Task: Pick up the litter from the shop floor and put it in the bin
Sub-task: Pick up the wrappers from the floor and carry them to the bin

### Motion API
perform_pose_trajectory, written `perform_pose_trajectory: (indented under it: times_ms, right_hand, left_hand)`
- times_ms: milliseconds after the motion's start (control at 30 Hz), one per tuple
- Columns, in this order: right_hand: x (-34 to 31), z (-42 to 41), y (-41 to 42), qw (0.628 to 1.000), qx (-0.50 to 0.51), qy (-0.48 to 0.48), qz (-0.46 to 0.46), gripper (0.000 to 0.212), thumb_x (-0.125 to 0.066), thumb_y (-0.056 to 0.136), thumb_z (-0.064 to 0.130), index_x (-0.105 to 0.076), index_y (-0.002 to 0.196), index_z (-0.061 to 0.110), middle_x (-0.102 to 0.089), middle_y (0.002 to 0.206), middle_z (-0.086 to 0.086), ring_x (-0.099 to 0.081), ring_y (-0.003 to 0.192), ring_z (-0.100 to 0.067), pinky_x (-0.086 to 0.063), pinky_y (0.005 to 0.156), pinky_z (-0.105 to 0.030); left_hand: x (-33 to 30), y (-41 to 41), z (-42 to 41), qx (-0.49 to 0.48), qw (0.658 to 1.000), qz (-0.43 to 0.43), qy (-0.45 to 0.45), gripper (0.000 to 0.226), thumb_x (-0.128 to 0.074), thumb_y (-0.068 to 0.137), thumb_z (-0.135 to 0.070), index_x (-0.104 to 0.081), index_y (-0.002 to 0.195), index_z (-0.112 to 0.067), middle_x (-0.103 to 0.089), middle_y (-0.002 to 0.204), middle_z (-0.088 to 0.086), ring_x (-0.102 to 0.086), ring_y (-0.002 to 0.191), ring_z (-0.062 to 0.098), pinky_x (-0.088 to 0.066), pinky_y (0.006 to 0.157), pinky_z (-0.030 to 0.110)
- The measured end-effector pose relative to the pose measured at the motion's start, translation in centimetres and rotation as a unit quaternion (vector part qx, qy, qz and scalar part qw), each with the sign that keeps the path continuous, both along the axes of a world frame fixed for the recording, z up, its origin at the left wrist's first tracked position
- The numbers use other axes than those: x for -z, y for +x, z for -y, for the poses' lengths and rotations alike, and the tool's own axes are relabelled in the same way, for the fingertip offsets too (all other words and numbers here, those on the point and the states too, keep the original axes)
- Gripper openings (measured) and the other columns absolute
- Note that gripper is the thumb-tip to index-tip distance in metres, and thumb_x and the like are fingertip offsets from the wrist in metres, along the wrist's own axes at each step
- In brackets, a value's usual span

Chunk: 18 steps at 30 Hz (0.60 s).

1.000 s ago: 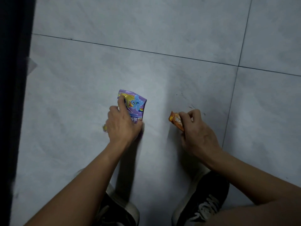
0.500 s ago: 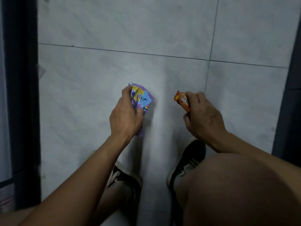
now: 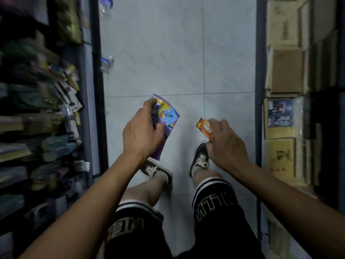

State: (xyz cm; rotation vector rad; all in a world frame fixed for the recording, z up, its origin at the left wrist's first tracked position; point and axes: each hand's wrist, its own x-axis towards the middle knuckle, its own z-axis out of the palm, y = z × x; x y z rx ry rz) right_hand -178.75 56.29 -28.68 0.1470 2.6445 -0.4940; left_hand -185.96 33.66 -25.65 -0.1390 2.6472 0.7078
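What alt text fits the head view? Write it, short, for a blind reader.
Standing in a narrow shop aisle, a person's left hand grips a purple cartoon-pony wrapper and the right hand an orange snack wrapper, above a pale tiled floor between stocked shelves.

Blurred stocked shelves (image 3: 41, 109) left, boxed goods (image 3: 285, 71) right, 2 black sneakers (image 3: 199, 159) on tiles.

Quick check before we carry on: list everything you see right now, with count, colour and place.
purple wrapper: one, purple with a cartoon pony, in the left hand
orange wrapper: one, orange, in the right hand
floor: pale grey tiles, aisle centre
left shelf: one, dark, packed with blurred goods
right shelf: one, with brown boxes
bin: none in view
shoes: two, black with white laces
shorts: black, white trim
left hand: grips the purple wrapper
right hand: pinches the orange wrapper
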Motion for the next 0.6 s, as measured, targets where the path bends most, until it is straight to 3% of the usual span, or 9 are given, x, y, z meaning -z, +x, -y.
perform_pose_trajectory:
  times_ms: [133, 267, 600]
  right_hand:
    - [-12.1, -0.5, 1.5, 0.999, 0.030, -0.010, -0.015, 0.057, -0.063, 0.083, 0.024, -0.042, 0.136, 0.019, -0.045, 0.113, -0.006, -0.058, 0.091, -0.030, -0.050, 0.066, -0.038]
    - [-19.3, -1.5, 2.9, 0.997, 0.061, -0.014, -0.036, 0.055, -0.061, 0.085, 0.027, -0.042, 0.136, 0.020, -0.044, 0.114, -0.005, -0.059, 0.093, -0.030, -0.049, 0.067, -0.039]
    - [-26.2, -0.7, 7.4, 0.972, 0.228, -0.013, -0.056, 0.058, -0.053, 0.087, 0.035, -0.030, 0.139, 0.023, -0.038, 0.117, -0.001, -0.054, 0.097, -0.025, -0.042, 0.068, -0.033]
  left_hand:
    - [-12.9, -0.9, -2.1, 0.048, 0.998, -0.040, -0.017, 0.061, -0.056, 0.077, -0.028, -0.041, 0.136, -0.037, -0.064, 0.122, -0.006, -0.062, 0.101, 0.028, -0.041, 0.072, 0.034]
    - [-21.0, -1.5, -4.2, 0.074, 0.993, -0.089, -0.022, 0.059, -0.056, 0.080, -0.028, -0.041, 0.137, -0.036, -0.065, 0.121, -0.003, -0.062, 0.100, 0.029, -0.037, 0.071, 0.032]
    - [-26.0, -1.7, -7.4, 0.207, 0.975, -0.078, 0.032, 0.052, -0.056, 0.085, -0.033, -0.040, 0.134, -0.039, -0.063, 0.125, -0.009, -0.062, 0.103, 0.025, -0.046, 0.076, 0.035]
